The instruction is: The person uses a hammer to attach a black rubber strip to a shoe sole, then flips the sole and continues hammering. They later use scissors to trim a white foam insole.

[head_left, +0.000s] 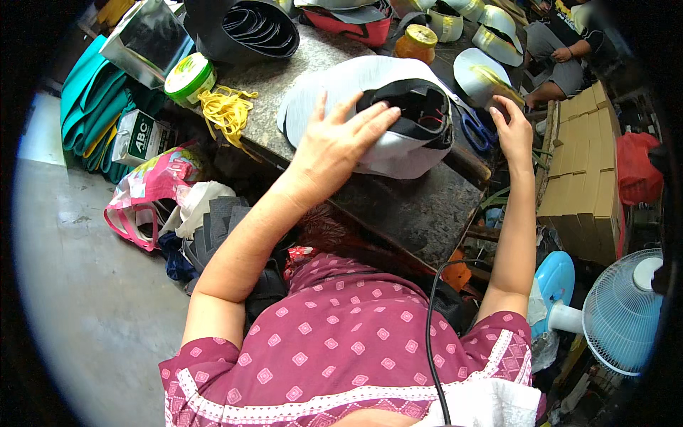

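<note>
A white cap with a broad brim (pixel 324 80) lies at the middle of the worktable, its black-lined opening facing up. My left hand (pixel 345 139) lies across it with fingers stretched, the tips on the edge of the dark opening. To the right, my right hand (pixel 512 128) is raised with thumb and fingers apart, beside a white cap piece (pixel 480 75) smeared yellow. Whether its fingertips touch that piece I cannot tell. Blue-handled scissors (pixel 475 130) lie between the white cap and my right hand.
An orange-yellow jar (pixel 416 44) and several caps (pixel 498 35) stand farther back. At the left are stacked black brims (pixel 249 32), a green-white tub (pixel 190 78) and yellow cords (pixel 226 110). A carton (pixel 580 156) and a fan (pixel 626 309) are at the right; another person sits beyond.
</note>
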Tool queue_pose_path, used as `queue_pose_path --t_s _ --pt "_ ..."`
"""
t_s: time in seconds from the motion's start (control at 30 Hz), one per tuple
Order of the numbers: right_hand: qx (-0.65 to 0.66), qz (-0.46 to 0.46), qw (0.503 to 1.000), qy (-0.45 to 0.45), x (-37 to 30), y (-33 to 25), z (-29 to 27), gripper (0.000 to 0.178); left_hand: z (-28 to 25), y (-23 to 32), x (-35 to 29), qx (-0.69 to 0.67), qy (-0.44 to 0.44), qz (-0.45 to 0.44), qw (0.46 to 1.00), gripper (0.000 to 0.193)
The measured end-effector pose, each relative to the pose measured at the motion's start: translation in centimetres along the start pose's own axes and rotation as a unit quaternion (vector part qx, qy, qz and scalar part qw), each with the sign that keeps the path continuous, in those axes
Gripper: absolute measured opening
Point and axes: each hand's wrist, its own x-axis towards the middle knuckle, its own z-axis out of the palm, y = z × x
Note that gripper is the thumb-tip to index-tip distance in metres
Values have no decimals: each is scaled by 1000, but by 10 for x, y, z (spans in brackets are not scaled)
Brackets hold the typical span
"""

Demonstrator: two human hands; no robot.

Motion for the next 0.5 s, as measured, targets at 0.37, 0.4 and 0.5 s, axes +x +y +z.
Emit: queue_pose_path --t_s 0.37,0.4,0.5 --pt "-239 101 934 -244 -12 -18 -9 40 -28 16 10 -156 44 -10 987 111" --pt "-251 117 927 -252 -9 -17 -11 39 -27 25 8 -133 91 -24 987 100" --pt "-172 151 931 -286 0 -15 -24 32 -32 50 -1 -176 266 -5 948 41"
